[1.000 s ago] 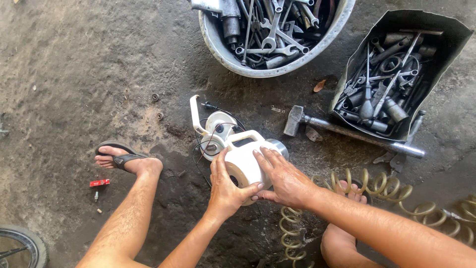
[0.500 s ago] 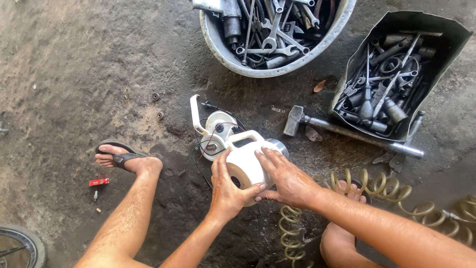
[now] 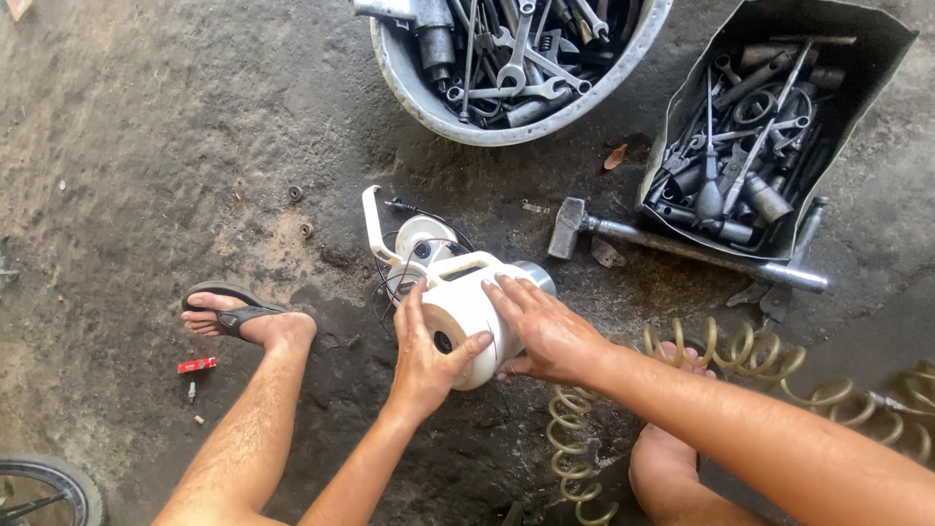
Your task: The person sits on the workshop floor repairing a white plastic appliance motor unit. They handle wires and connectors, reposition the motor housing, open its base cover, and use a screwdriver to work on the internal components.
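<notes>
Nothing is shifting much since a second ago: both hands are still clasping the white cylindrical motor housing on the dirt floor. Left hand is gripping its near end, right hand lying flat on top. It is showing a silver end cap, with a white handled cover lying just behind.

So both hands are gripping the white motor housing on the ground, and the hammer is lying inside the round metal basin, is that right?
Not quite: in the head view the hammer lies on the ground between the basin and the box of tools. Both hands, left and right, do grip the white motor housing.
</notes>
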